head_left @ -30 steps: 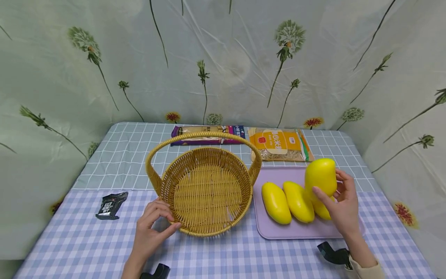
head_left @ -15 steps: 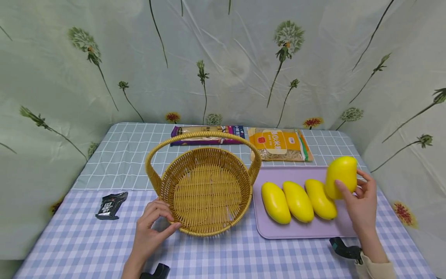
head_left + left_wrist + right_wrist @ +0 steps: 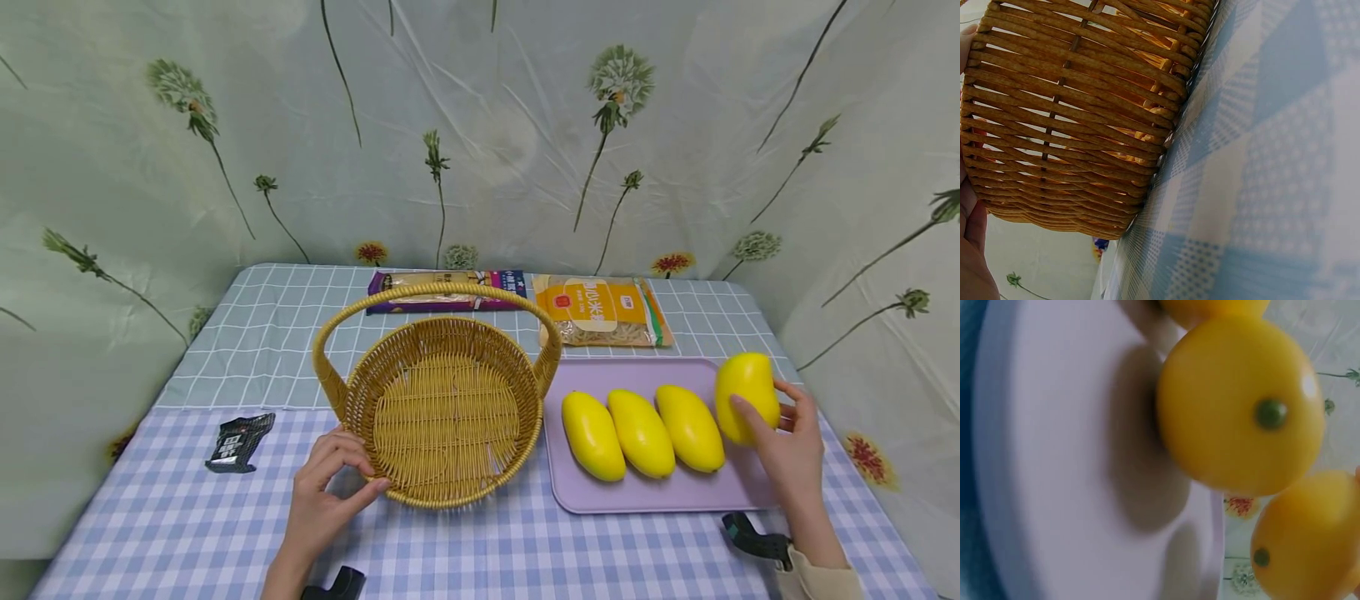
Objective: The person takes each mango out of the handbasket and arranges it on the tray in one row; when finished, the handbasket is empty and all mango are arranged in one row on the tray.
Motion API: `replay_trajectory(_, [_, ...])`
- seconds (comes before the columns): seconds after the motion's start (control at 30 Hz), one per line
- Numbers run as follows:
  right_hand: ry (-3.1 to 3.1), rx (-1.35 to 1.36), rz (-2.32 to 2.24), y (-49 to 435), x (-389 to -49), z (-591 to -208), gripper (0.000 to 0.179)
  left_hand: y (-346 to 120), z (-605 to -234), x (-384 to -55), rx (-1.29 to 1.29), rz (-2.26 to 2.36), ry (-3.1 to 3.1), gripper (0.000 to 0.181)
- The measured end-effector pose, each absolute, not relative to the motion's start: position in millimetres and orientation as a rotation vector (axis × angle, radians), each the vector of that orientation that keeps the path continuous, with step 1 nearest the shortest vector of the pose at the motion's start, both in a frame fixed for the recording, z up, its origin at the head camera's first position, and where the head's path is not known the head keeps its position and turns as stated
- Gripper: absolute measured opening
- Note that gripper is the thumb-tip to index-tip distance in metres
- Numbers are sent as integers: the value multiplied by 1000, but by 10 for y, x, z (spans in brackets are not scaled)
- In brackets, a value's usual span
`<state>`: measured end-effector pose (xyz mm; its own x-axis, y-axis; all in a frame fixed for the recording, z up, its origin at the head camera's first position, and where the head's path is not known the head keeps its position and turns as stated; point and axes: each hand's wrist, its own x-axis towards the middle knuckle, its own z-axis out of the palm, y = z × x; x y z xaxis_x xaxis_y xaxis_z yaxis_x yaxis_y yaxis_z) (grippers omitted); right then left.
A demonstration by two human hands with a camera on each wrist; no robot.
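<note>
At the right end of the lilac tray (image 3: 637, 502), my right hand (image 3: 787, 446) holds a yellow mango (image 3: 747, 396) between thumb and fingers. In the right wrist view this mango (image 3: 1310, 544) hangs just above the tray, apart from its surface. Three more mangoes lie side by side on the tray: one at the left (image 3: 592, 435), one in the middle (image 3: 641, 433) and one nearest the held mango (image 3: 690, 427). My left hand (image 3: 326, 492) pinches the near left rim of a round wicker basket (image 3: 446, 417) with an arched handle. The basket holds nothing.
A purple noodle packet (image 3: 450, 292) lies behind the basket, and an orange packet (image 3: 603, 310) lies behind the tray. A small black wrapped packet (image 3: 240, 442) sits at the left on the checked cloth (image 3: 480, 554). Flowered curtain surrounds the table's back and sides.
My right hand has carried the mango rightward, past the other three, and then lowered it toward the tray's right end. The left hand and the basket have stayed put.
</note>
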<state>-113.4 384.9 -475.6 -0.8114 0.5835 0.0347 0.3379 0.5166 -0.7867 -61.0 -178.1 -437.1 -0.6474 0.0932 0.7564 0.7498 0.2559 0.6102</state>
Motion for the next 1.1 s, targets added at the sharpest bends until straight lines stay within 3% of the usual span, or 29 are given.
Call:
replay_trajectory(0.33, [-2604,-772,1138,3480,-967,-4346,72,-1779,-4343,-570,-751,-1422,-1947,26])
replay_trajectory(1.1, [-2779,-797,1110,3520,-987,-4381,80,-1796,-4393,-598,-752,-1407,-1973,24])
